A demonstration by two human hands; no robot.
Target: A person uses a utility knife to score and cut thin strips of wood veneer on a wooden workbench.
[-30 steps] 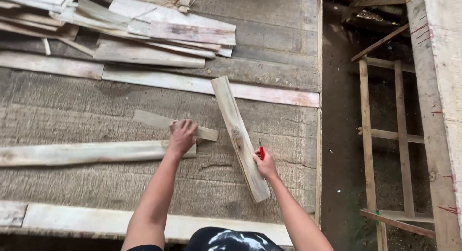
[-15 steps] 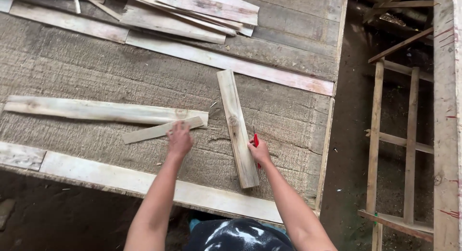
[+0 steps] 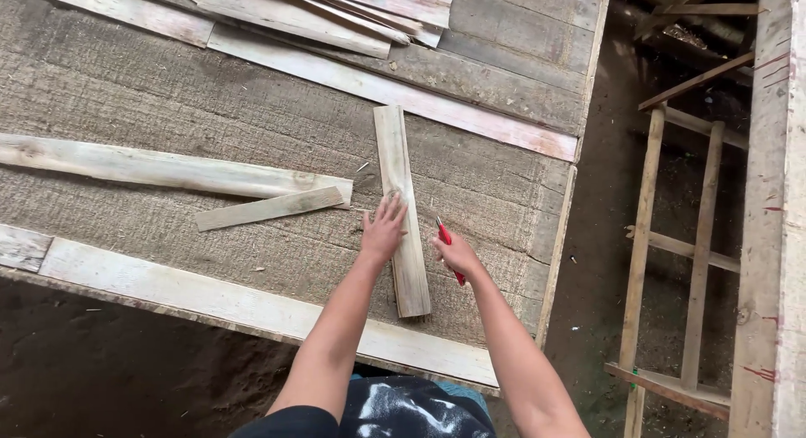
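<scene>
Head view of two bare hands working at a rough grey plank bench [image 3: 210, 94]. A short pale wooden board [image 3: 401, 211] lies flat on the bench, its long axis running away from the person and tilted slightly, near the bench's right edge. The left hand [image 3: 384, 230] rests palm-down on the near half of this board, fingers spread and pressing on its face and left edge; its grip is open and flat, not closed round anything. The right hand [image 3: 456, 253] sits just beside the board's right edge with its grip pinched on a slim red pencil-like marker [image 3: 448, 246], tip pointing towards the board.

For a clean mark, it appears best that the left hand keep firm downward pressure so the board cannot slide, and that the marker tip meet the wood close beside the steadying fingers, drawn in one stroke square to the edge.

To the left lie a long pale wooden slat [image 3: 168, 169] and, just below it, a shorter thin wooden strip [image 3: 269, 208], both apart from the hands. A heap of weathered wooden offcuts [image 3: 336, 5] sits at the bench's far side. A wooden ladder-like frame [image 3: 672, 245] stands over the dirt floor at right.

No container is visible; nothing is held in a box, tray or bin.
</scene>
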